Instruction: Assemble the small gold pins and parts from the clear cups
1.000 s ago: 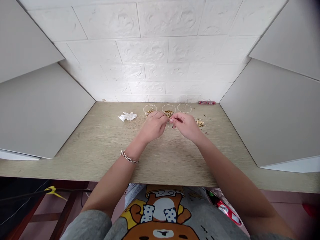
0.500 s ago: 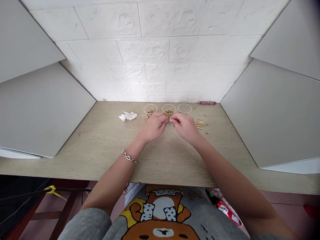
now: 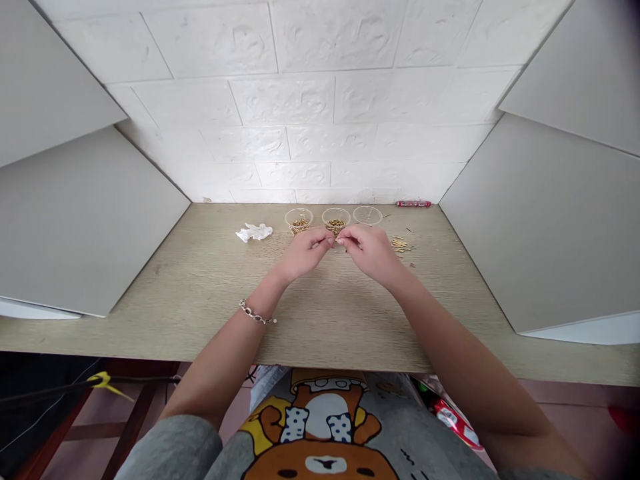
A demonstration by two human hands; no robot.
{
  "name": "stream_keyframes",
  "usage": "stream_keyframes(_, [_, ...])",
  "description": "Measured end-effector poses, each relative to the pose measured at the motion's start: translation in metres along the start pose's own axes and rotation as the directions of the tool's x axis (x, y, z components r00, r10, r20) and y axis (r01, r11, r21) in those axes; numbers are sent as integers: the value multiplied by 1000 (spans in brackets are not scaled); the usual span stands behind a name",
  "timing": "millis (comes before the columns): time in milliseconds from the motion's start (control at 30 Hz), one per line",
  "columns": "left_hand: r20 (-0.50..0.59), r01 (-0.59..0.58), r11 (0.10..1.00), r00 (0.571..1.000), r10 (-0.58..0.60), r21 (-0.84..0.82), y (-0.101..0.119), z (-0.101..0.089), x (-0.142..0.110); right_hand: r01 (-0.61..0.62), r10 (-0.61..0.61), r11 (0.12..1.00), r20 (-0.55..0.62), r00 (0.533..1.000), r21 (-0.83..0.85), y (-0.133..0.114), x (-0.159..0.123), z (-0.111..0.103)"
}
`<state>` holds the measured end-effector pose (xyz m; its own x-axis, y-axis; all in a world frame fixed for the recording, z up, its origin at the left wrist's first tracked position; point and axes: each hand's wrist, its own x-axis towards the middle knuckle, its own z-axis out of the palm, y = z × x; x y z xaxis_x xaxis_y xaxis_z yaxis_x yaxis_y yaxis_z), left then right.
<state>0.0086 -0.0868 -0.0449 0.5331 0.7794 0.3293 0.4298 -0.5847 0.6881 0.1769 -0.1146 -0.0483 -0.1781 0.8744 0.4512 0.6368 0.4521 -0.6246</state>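
Observation:
My left hand [image 3: 309, 253] and my right hand [image 3: 367, 250] meet fingertip to fingertip over the table, just in front of the middle cup. Thumb and forefinger are pinched together on each hand. What lies between them is too small to make out. Behind them stand a left clear plastic cup [image 3: 299, 217] and a middle clear plastic cup [image 3: 336, 215], both with small gold-coloured pieces inside. A right clear plastic cup [image 3: 368, 215] is partly hidden by my right hand. Beside that hand lies a small heap of thin gold sticks [image 3: 400, 245].
A crumpled white tissue [image 3: 254, 232] lies left of the cups. At the back right, a red tube-like packet [image 3: 413, 203] rests against the white brick-pattern wall [image 3: 310, 143]. Grey panels [image 3: 95, 220] rise on both sides of the wooden table [image 3: 345, 327].
My hands stay together in almost the same spot, with slight movement at the fingers. The whole view has shifted a little.

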Motion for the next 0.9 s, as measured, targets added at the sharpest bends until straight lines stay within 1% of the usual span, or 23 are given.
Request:
stream_keyframes(100, [-41,-27,996,999,30,79,-2,3,1,-11,10,1000,-29,1000,-11,3,0,5])
stream_keyframes(167, [-68,-37,994,997,44,99,-3,6,1,-31,32,999,-44,999,6,3,0,8])
stream_keyframes(233, [-98,-30,997,994,37,77,-4,9,1,-62,65,997,-58,996,51,4,0,9])
stream_keyframes(300, [-118,1,1000,993,1,16,-4,11,1,-83,90,992,-66,994,96,3,-1,10])
stream_keyframes(333, [-119,22,1000,993,-24,-18,-4,11,1,-81,89,992,-71,994,101,3,-1,10])
stream_keyframes(400, [-95,57,996,993,-63,-62,-4,11,1,-46,50,997,-76,996,59,3,-1,10])
stream_keyframes(500, [-48,67,997,996,-69,-42,-2,8,1,40,-43,998,-59,997,-47,4,-2,10])
stream_keyframes(567, [-40,64,998,997,-65,-27,-1,6,1,77,-81,994,-47,996,-78,4,-2,9])
stream_keyframes(633, [-43,80,994,996,-83,-68,-1,6,1,70,-73,996,-54,996,-61,3,-2,9])
stream_keyframes(767, [-25,132,962,990,-142,-238,-2,10,1,1,-1,1000,-75,997,5,2,-2,11])
stream_keyframes(900, [-30,180,951,981,-194,-249,-2,13,1,52,-58,997,-103,993,-60,3,-3,14])
